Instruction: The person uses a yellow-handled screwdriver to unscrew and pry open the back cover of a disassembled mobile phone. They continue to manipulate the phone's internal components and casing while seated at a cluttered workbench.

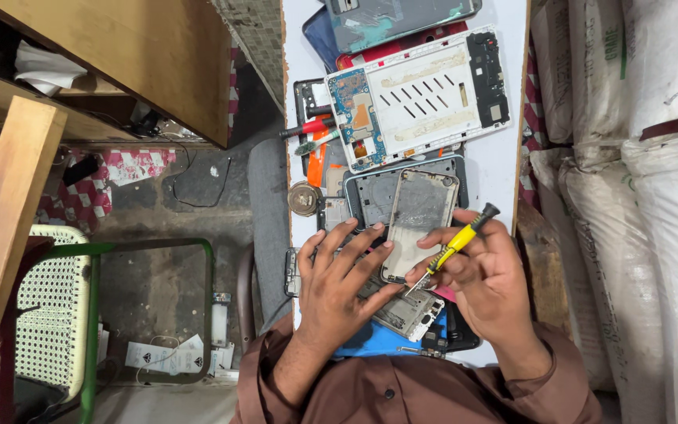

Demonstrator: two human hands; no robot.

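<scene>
Right hand (490, 276) has its fingers pinched around a small yellow-handled screwdriver (455, 248), tip angled down at the lower edge of a phone frame (418, 220). Left hand (344, 276) lies flat with fingers spread, pressing on that frame's left side and not gripping anything. Underneath is a pile of opened phone parts (406, 312) near the table's (504, 169) near edge. Further back there's a white tablet shell (425, 98) with its circuit board showing, plus a red-handled tool (308, 128) by the left edge.
</scene>
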